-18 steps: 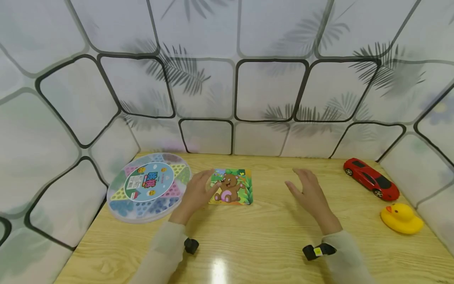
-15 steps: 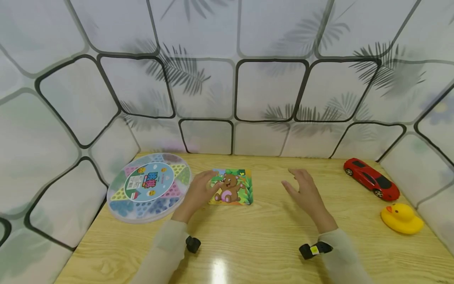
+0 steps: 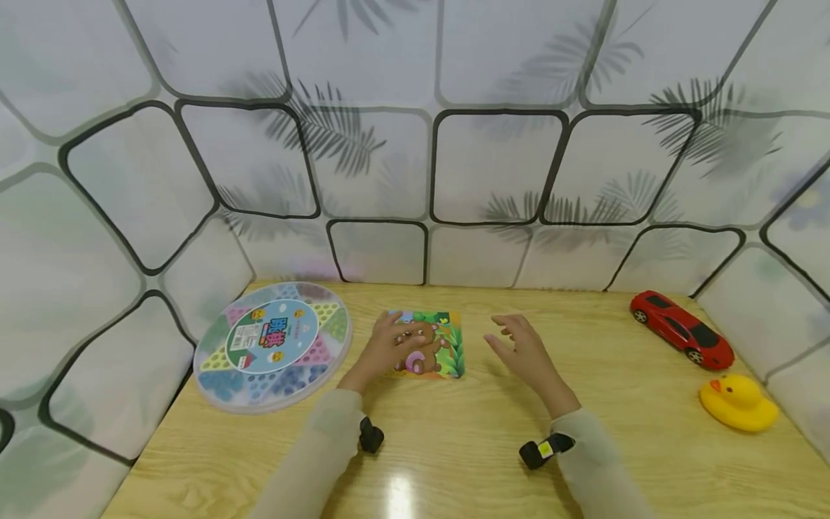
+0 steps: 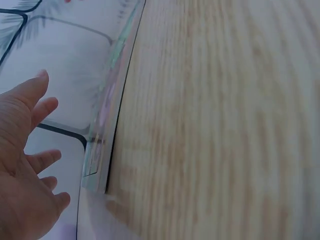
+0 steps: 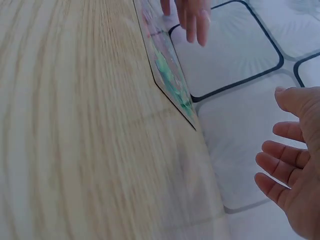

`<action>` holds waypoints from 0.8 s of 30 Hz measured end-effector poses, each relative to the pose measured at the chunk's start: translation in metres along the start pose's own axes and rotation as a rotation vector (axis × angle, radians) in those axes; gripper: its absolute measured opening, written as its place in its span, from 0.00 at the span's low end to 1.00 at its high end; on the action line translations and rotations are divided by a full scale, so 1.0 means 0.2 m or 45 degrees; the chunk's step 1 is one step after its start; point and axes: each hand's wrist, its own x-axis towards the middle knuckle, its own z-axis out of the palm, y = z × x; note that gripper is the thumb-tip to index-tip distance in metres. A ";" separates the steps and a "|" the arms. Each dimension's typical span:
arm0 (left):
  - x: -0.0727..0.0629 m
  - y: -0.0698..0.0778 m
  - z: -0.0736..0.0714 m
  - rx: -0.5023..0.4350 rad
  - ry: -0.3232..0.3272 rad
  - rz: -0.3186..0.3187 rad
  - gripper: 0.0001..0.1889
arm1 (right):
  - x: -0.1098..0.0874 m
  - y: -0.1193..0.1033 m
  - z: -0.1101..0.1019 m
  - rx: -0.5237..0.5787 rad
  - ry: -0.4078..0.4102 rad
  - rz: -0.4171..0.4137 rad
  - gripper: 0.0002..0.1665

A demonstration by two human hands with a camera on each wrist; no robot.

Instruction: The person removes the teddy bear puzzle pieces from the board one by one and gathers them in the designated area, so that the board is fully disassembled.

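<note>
A flat square picture card (image 3: 447,357) with a cartoon brown bear lies on the wooden table. My left hand (image 3: 384,347) hovers over the card's left part, hiding some of the bear, its fingers loosely spread and holding nothing. In the left wrist view the left hand (image 4: 22,165) stands off to the side of the card's thin edge (image 4: 102,165). To the right of the card, my right hand (image 3: 528,360) is held above the table with relaxed fingers and nothing in them. The right wrist view shows the right hand (image 5: 302,165) apart from the card (image 5: 170,75).
A round Chinese checkers set (image 3: 285,382) in a clear case lies at the left. At the right are a red toy car (image 3: 681,330) and a yellow rubber duck (image 3: 739,407). Patterned cloth walls (image 3: 480,256) enclose the table (image 3: 467,447) behind and at both sides.
Both hands have moved inward: the left hand to the right, further over the bear card, and the right hand left toward it. The card and the other objects stay in place.
</note>
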 end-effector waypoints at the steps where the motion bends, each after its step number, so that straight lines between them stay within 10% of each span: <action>1: 0.01 -0.01 0.01 -0.001 -0.014 0.000 0.18 | 0.01 0.00 0.02 0.013 -0.005 -0.001 0.24; 7: 0.04 -0.05 0.04 0.025 -0.084 -0.027 0.19 | 0.06 0.00 0.11 0.088 -0.029 -0.016 0.24; 20: 0.07 -0.10 0.09 0.278 -0.042 0.235 0.19 | 0.12 -0.02 0.24 0.178 -0.113 0.080 0.26; 24: 0.07 -0.09 0.08 0.274 -0.086 0.145 0.20 | 0.14 -0.02 0.27 0.179 -0.121 0.072 0.26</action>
